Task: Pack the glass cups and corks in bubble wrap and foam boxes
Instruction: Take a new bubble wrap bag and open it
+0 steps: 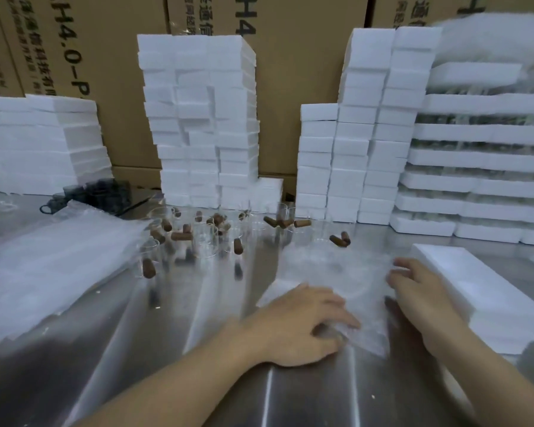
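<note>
I see both hands on a sheet of bubble wrap (330,282) lying on the steel table (198,318): left hand (302,325) curled over its near edge, right hand (420,294) flat with fingers loose, gripping nothing, just beside a foam box (475,291). Beyond, corks (216,223) lie scattered among clear glass cups (207,241); foam stacks (201,124) stand furthest

A sheet of clear bubble wrap (330,285) lies flat on the steel worktop (198,318); beyond it, clear glass cups (205,238) stand upright in a loose group with brown corks (179,235) scattered among them; a white foam box (481,291) lies just right of the sheet; more foam boxes (198,118) stand stacked behind.
</note>
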{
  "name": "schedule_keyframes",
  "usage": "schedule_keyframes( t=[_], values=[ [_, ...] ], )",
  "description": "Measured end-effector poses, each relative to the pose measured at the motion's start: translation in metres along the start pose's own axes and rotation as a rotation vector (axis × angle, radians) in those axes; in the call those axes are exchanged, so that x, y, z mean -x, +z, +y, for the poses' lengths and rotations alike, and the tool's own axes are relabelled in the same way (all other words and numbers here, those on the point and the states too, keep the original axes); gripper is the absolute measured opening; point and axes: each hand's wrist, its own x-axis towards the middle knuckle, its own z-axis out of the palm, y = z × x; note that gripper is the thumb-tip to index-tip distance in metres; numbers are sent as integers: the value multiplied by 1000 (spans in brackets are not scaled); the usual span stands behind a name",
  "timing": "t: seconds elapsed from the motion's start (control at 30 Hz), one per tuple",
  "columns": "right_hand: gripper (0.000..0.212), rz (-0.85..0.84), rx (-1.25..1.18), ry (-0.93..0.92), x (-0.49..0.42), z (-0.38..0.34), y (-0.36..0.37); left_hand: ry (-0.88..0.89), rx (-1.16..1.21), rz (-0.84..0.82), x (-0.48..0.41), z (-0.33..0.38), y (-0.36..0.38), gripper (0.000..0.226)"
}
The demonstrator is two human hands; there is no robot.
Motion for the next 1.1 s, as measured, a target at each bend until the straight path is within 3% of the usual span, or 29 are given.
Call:
schedule_keyframes(
  t=[0.1,0.17,0.27,0.4,0.5,0.7,0.77,0.87,1.0,1.1],
  values=[
    [25,12,-112,31,-6,-1,-3,-4,83,55,4,-8,2,26],
    [22,-7,-117,1,-5,0,-3,-40,117,136,6,-13,-1,37],
    [15,-44,78,-146,1,-1,-2,-110,52,179,5,-19,-1,36],
    [7,-177,272,-243,8,0,3,-152,-1,115,4,-27,-2,33],
    [12,-242,393,-292,10,2,5,-178,-56,125,6,-33,-8,42],
    [31,-275,346,-320,9,7,5,-281,-115,237,8,-45,-9,32],
    [33,-310,373,-315,8,8,6,-286,-85,224,7,-44,-9,42],
    [30,-314,414,-326,7,12,7,-233,-218,157,8,-41,-8,61],
    [22,-277,455,-297,9,10,9,-229,-198,226,9,-42,-6,43],
    [28,-322,546,-213,4,-9,10,-261,-195,277,9,-42,-9,35]
  ],
)
